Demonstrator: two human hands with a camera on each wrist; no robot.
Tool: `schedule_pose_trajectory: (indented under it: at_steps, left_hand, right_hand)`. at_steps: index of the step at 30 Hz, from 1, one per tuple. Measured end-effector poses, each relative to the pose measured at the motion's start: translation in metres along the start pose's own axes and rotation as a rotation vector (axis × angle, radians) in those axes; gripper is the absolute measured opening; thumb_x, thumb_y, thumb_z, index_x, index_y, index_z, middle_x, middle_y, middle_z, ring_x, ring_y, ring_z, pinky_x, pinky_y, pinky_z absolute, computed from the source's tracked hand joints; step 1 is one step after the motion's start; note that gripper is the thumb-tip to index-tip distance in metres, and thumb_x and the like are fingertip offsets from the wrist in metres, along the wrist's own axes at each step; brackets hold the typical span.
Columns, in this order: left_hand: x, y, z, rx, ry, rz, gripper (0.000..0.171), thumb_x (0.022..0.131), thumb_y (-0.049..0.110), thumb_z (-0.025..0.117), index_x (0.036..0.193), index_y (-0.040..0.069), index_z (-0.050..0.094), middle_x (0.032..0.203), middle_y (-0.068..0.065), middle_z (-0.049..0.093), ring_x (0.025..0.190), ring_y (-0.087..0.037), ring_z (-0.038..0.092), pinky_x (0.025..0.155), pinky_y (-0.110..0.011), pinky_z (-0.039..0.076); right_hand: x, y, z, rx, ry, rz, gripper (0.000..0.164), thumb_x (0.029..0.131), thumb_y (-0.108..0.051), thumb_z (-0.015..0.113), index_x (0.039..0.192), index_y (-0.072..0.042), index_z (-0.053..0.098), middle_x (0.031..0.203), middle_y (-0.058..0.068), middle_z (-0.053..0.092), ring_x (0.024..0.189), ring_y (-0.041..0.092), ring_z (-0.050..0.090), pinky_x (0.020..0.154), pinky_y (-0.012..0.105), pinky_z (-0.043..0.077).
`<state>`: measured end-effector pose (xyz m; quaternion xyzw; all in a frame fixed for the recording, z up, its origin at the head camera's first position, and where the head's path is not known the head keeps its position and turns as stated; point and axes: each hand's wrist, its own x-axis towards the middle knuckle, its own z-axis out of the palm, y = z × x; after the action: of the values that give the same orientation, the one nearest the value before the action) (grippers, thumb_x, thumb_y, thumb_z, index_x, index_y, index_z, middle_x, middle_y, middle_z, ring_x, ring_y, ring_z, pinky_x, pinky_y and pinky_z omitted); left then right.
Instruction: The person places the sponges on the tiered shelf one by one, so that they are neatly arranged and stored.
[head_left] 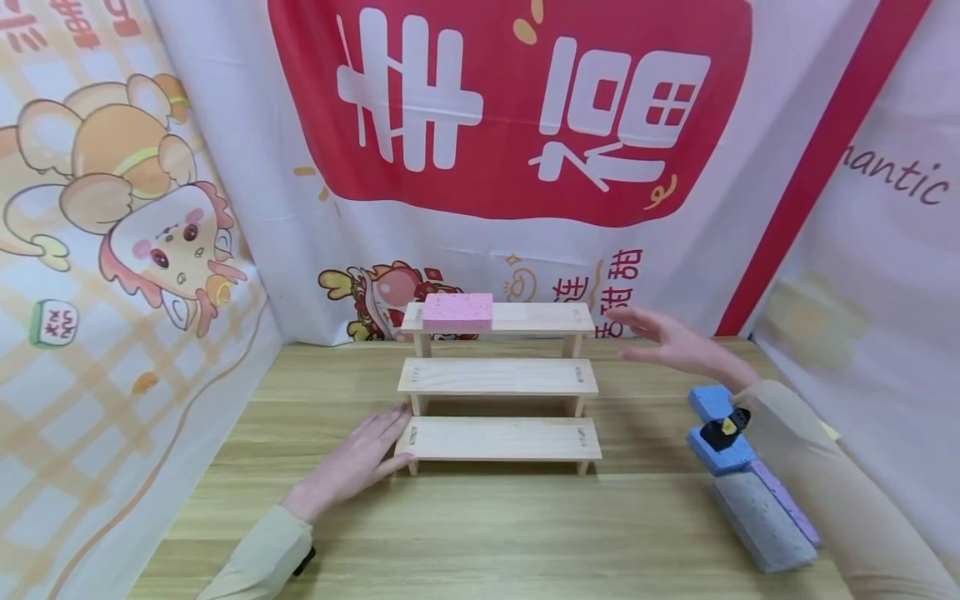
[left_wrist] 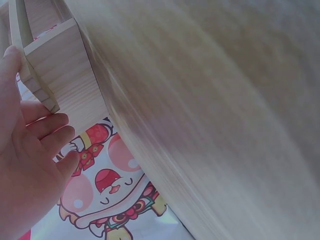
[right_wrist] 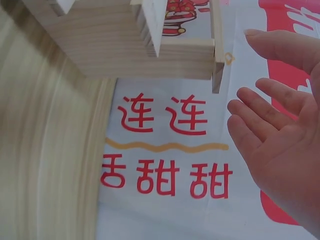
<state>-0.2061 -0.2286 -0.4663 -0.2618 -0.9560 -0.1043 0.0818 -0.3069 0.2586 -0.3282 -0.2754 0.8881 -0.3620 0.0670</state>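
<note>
A three-tier wooden step shelf (head_left: 497,376) stands upright on the table, and a speckled pink foam block (head_left: 458,311) lies on the left part of its top tier. My left hand (head_left: 365,451) holds the left end of the lowest tier, thumb at its front edge. In the left wrist view, that hand (left_wrist: 37,145) has the board's end between thumb and fingers. Just right of the top tier, my right hand (head_left: 675,340) is raised with fingers extended. The right wrist view shows this hand (right_wrist: 282,117) holding nothing, apart from the shelf (right_wrist: 135,55).
On the table's right side lie two blue blocks (head_left: 708,402), a grey block (head_left: 763,521) and a purple block (head_left: 786,502), partly beneath the right forearm. A printed cloth (head_left: 517,108) hangs behind the shelf, with more cloth at both sides. Wood-grain tabletop (head_left: 480,533) extends in front.
</note>
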Motion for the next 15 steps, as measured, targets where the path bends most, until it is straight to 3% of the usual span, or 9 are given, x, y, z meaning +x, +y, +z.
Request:
schedule_pose_trajectory:
  at_steps: [15]
  left_hand:
    - [0.000, -0.002, 0.002, 0.014, 0.004, 0.005, 0.078, 0.097, 0.051, 0.054, 0.150, -0.003, 0.036, 0.158, -0.020, 0.035, 0.145, -0.036, 0.040, 0.122, -0.054, 0.030]
  right_hand:
    - [-0.029, 0.024, -0.002, 0.038, 0.023, 0.023, 0.070, 0.091, -0.030, 0.071, 0.151, -0.015, 0.038, 0.159, 0.014, 0.037, 0.145, 0.039, 0.034, 0.119, 0.065, 0.029]
